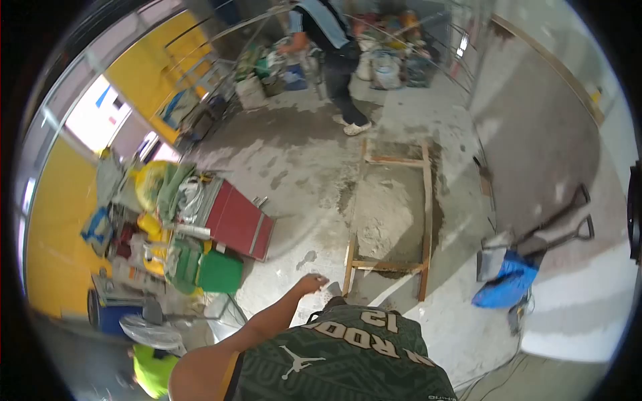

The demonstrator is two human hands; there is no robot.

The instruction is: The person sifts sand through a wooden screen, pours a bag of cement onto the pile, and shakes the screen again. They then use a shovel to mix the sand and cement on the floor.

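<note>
My left hand (311,284) hangs out in front of my body at the lower middle. Its fingers look loosely apart, and I see nothing held in them, though they are small and slightly blurred. Just right of it on the floor lies a long wooden frame (426,214) with two crosspieces. A pale heap of dry powder or sand (384,214) fills much of the frame's inside. My right hand is out of sight. The dark green jersey (334,361) that I wear covers the bottom of the view.
A person (341,67) stands at the back near several filled sacks (386,70). To the left, a red cabinet-like box (234,220) and a green container (219,271) sit among clutter. Shovels (558,234) and a blue bag (506,284) lie by the right wall. Cables trail at lower right.
</note>
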